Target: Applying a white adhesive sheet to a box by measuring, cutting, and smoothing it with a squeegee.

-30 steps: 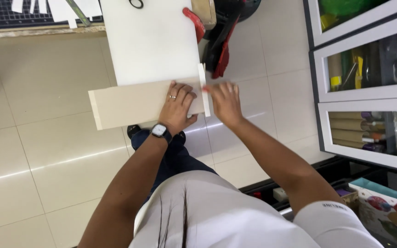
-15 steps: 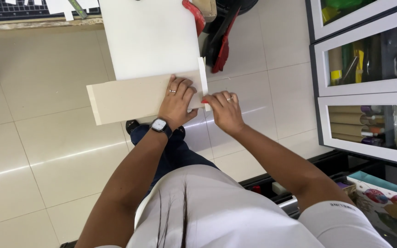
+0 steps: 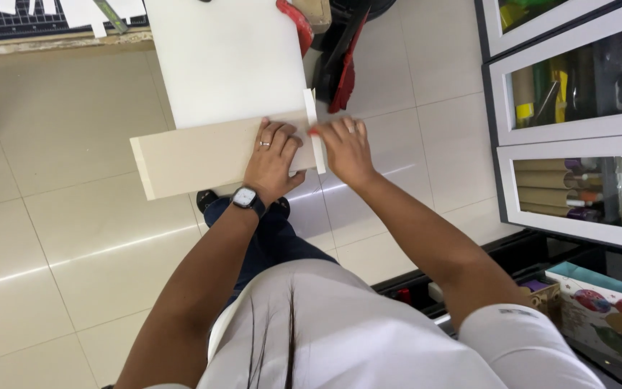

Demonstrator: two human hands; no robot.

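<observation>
Right hand (image 3: 345, 148) is motion-blurred, so its fingertip grip on the thin white strip (image 3: 313, 130) can't be read. Left hand (image 3: 271, 158) hides part of the beige board (image 3: 188, 155). The white tabletop (image 3: 224, 57) and red-black tool (image 3: 340, 65) run off the top edge. Cabinet contents (image 3: 570, 86) sit unclear behind glass.

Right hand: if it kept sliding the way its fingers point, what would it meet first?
The right hand points up-left at the narrow white strip at the beige board's end. It would likely meet that strip first, then the left hand; depth is unclear.
</observation>
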